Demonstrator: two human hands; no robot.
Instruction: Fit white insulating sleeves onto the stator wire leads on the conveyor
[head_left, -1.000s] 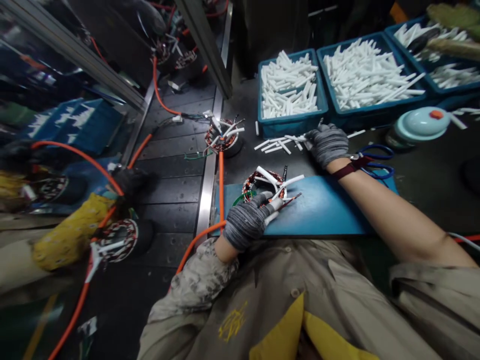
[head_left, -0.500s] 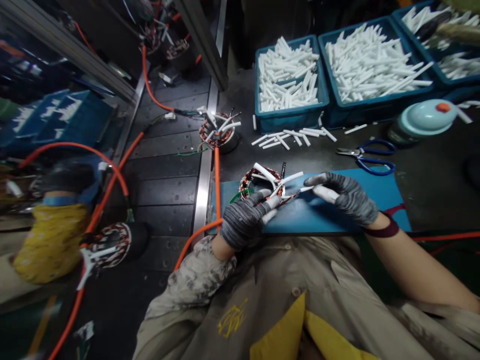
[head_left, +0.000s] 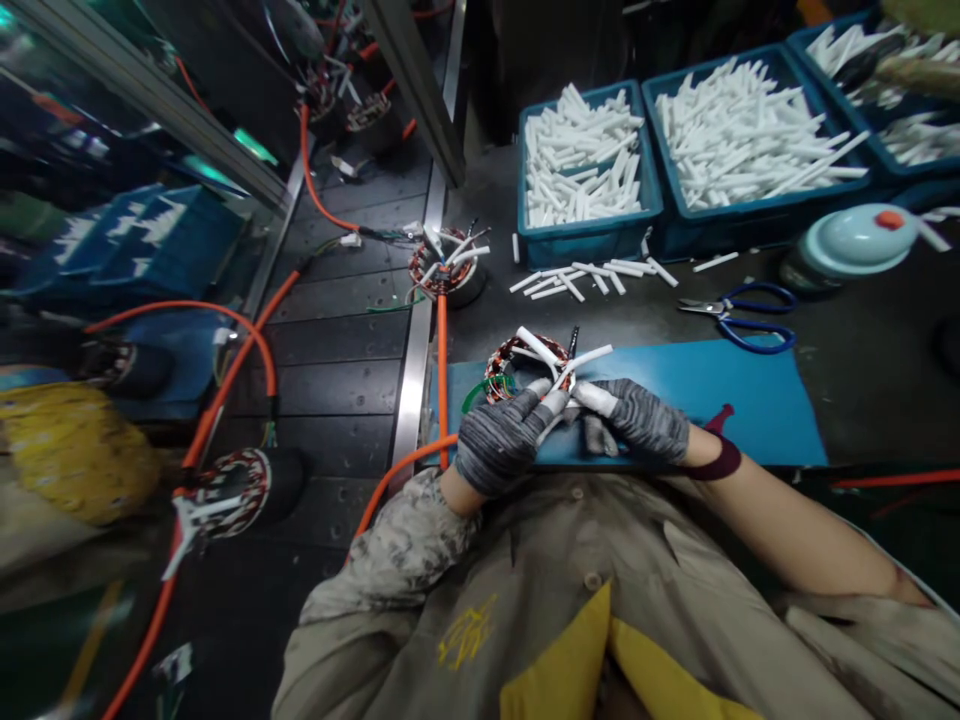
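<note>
Left hand: the gloved left hand (head_left: 501, 440) is closed, and its fingertips pinch the stator wires (head_left: 570, 390).
Right hand: the gloved right hand (head_left: 637, 425) is closed too, pinching the same wires from the other side.
Stator: the stator (head_left: 514, 362) sits on the left end of the blue mat (head_left: 735, 395), just past the hands. White tubes stick out of it.
Small bin: a blue bin (head_left: 585, 243) at the back, full of short white tubes (head_left: 577, 165).
Big bin: a wider blue bin (head_left: 720, 235) touches it on the right, full of longer white tubes.
Far bin: a third bin (head_left: 900, 175) is cut off by the picture's edge.
Loose tubes: a little row of tubes (head_left: 592, 277) lies on the table in front of the small bin.
Jar: a jar with a teal lid (head_left: 851, 240) stands near the scissors (head_left: 742, 318).
Mat edge: its near edge is right by the person's body.
Open room: the right half of the mat is bare.
Left side: an orange cable (head_left: 442, 350) runs beside the mat, next to the dark belt (head_left: 337, 360).
</note>
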